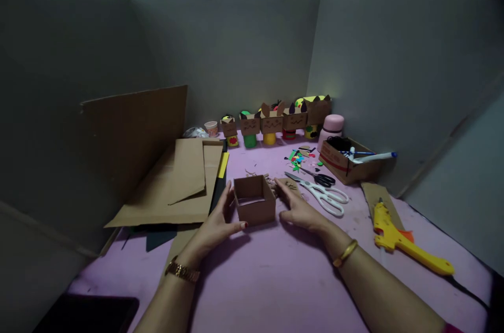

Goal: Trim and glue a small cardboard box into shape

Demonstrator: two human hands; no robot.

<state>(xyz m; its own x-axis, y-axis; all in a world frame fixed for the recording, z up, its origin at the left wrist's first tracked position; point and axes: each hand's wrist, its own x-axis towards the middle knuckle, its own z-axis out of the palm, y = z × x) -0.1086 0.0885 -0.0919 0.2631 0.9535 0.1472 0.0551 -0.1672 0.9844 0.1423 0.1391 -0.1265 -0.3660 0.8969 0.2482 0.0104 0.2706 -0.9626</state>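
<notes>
A small open-topped cardboard box frame (256,213) stands on the pink table; the pink surface shows inside its walls. At its left side is my left hand (220,220), fingers apart, the thumb stretched along the front; I cannot tell if it touches the wall. My right hand (299,209) lies just right of the box, open, fingers spread and reaching over a small cardboard piece with drawn marks (290,186). Brown cardboard scraps (271,180) lie behind the box. White-handled scissors (325,196) and black-handled scissors (325,179) rest beyond my right hand.
Large cardboard sheets (165,212) lie and lean at left. Several cardboard animal-faced figures (271,123) line the back near a pink bottle (334,124). A supply box (338,165) and a yellow glue gun (394,236) with a cord are at right. Colored paper scraps (297,157) lie mid-table.
</notes>
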